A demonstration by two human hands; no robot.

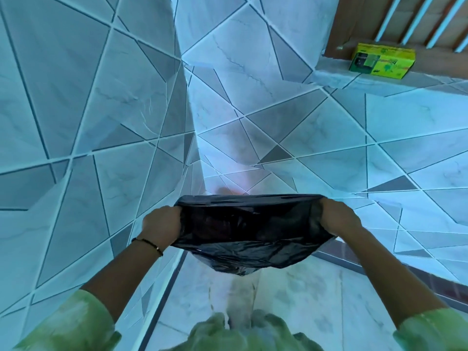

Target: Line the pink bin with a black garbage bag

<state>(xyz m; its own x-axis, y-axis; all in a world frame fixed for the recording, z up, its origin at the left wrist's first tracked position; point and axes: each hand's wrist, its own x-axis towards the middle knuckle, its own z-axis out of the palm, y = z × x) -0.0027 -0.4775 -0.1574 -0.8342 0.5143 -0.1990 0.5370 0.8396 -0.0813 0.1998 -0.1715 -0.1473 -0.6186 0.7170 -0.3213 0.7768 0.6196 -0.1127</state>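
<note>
I hold a black garbage bag stretched open between both hands at the lower middle of the head view. My left hand grips the bag's left rim, and my right hand grips its right rim. The mouth of the bag is spread wide, and the rest hangs crumpled below it. A faint pink patch shows just beyond the far rim; the pink bin itself is hidden behind the bag or out of view.
Tiled walls with a geometric pattern meet in a corner straight ahead. A yellow-green box rests on a tiled ledge at the upper right, below a wooden window frame. Pale marble floor lies below the bag.
</note>
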